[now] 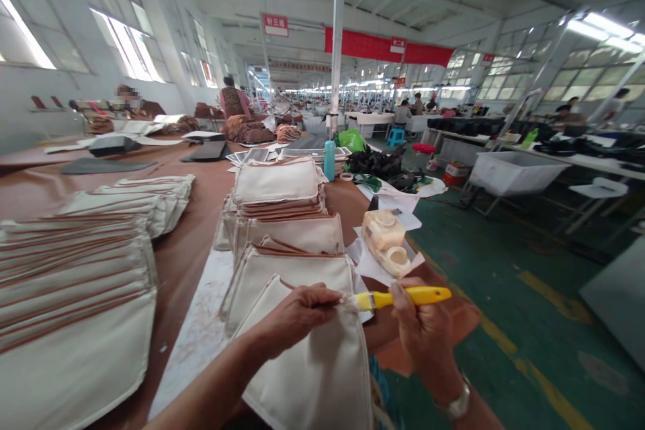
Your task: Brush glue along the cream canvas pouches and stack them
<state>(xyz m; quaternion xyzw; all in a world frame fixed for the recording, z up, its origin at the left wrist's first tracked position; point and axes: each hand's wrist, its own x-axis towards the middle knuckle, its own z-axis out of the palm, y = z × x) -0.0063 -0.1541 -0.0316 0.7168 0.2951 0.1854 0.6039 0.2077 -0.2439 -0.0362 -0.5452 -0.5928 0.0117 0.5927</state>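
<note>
My right hand [426, 326], a watch at its wrist, grips a yellow-handled paintbrush [426, 295] held level. The brush's bristles meet the top right corner of a cream stitched panel [317, 363]. At that corner my left hand [305, 306] is closed, pinching the panel's edge between thumb and fingers. Behind it lies a stack of similar cream panels [295, 238] with brown edges. Just beyond the brush stands a stained plastic container [383, 232] with an open round mouth, resting on white paper.
More cream panels [75, 282] overlap in a row on the brown-covered table [186, 269] at left. A teal bottle [329, 161] and dark scraps [388, 168] stand farther back. To the right are the green floor [468, 242] and a white bin [517, 171]. Several people work in the distance.
</note>
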